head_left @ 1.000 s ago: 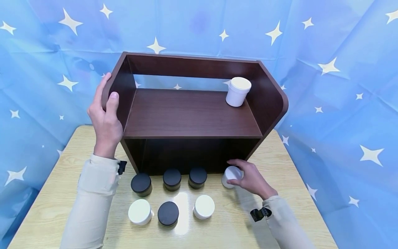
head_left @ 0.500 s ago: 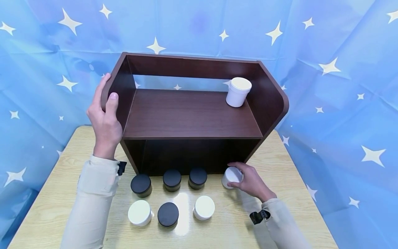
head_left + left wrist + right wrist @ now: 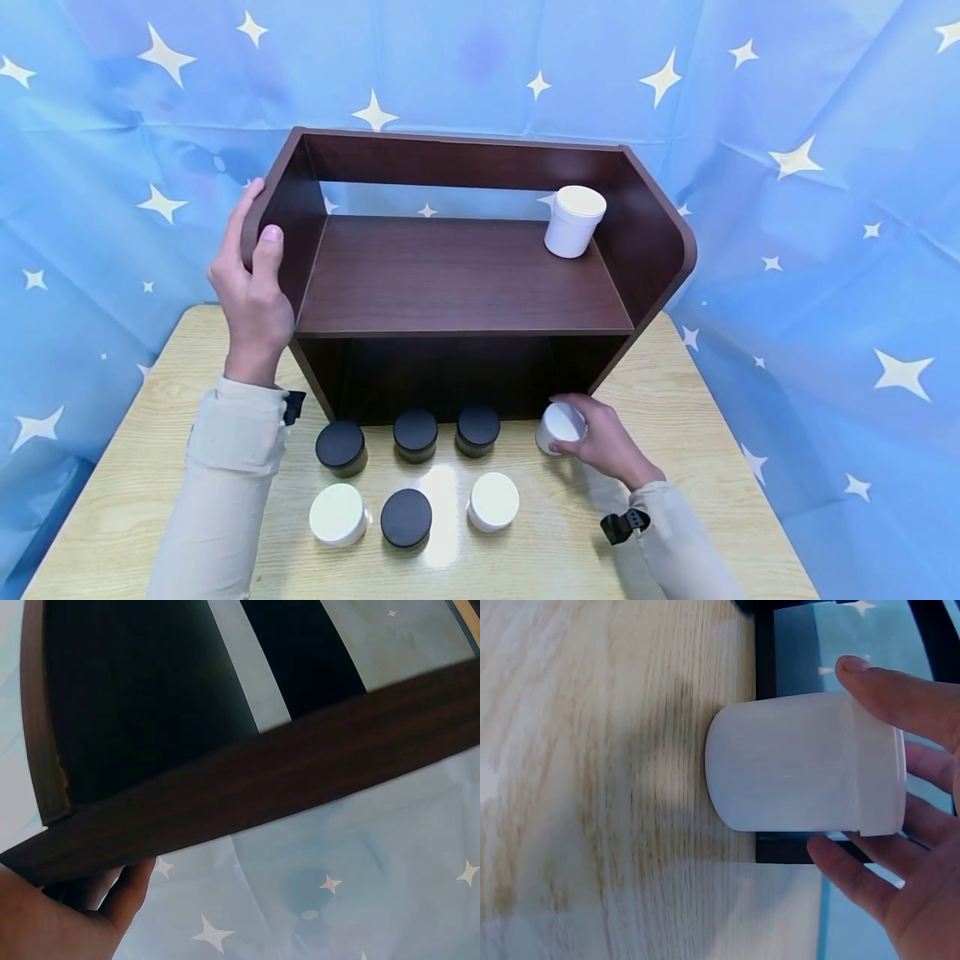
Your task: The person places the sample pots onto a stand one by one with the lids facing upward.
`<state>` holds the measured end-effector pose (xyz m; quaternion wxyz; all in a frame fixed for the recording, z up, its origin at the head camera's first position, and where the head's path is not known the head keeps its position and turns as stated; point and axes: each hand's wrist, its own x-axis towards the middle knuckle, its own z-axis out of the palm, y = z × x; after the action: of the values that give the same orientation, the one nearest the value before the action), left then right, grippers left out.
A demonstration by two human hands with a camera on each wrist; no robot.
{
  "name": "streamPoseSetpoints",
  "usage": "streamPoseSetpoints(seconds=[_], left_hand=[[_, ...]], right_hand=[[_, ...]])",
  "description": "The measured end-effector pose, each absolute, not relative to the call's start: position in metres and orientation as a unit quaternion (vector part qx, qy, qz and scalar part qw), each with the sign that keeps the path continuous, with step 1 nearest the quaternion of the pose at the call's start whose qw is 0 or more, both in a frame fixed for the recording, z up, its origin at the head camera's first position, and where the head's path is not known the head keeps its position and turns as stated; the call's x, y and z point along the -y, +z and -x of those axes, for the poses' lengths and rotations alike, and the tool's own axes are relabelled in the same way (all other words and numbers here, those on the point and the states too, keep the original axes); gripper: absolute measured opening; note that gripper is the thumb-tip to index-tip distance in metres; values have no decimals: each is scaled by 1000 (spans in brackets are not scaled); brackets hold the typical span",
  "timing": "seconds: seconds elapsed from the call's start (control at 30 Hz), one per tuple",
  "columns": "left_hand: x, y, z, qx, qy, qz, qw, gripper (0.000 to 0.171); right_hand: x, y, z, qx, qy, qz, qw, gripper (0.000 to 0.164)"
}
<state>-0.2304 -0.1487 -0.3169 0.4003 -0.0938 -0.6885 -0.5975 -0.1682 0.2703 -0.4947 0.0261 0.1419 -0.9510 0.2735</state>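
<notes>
- Dark-brown, boxy, wood-grain two-tier shelf (image 3: pixel 465 275): held at its side panel.
- Left hand (image 3: pixel 253 308): shelf's 9 o'clock, thumb and fingers either side of panel edge.
- Right hand (image 3: pixel 606 437): shelf's 5 o'clock, half-open, gripping white cylindrical plastic-looking lidded jar (image 3: pixel 561 425) near lid.
- Jar: right hand's 9 o'clock; left's 4 o'clock, well apart.

A smooth white jar (image 3: pixel 559 427), lid (image 3: pixel 879 776) on, is held upright by the right fingers (image 3: pixel 853 874), near the lower right front of a dark-brown two-tier wood-grain shelf unit (image 3: pixel 450 275). The unit stands upright on the bench (image 3: pixel 675 433), its left side panel (image 3: pixel 291 225) gripped by the left fingers (image 3: pixel 236 227).
</notes>
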Motion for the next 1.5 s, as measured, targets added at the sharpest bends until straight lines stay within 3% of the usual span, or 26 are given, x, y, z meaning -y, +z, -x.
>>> streamPoseSetpoints(seconds=[0.93, 1.5], left_hand=[[148, -315, 230, 685, -599, 95, 403, 47], [146, -313, 227, 690, -608, 72, 386, 49]], right_hand=[[-271, -501, 167, 949, 274, -146, 58, 61], [-268, -494, 163, 950, 273, -142, 47, 61]])
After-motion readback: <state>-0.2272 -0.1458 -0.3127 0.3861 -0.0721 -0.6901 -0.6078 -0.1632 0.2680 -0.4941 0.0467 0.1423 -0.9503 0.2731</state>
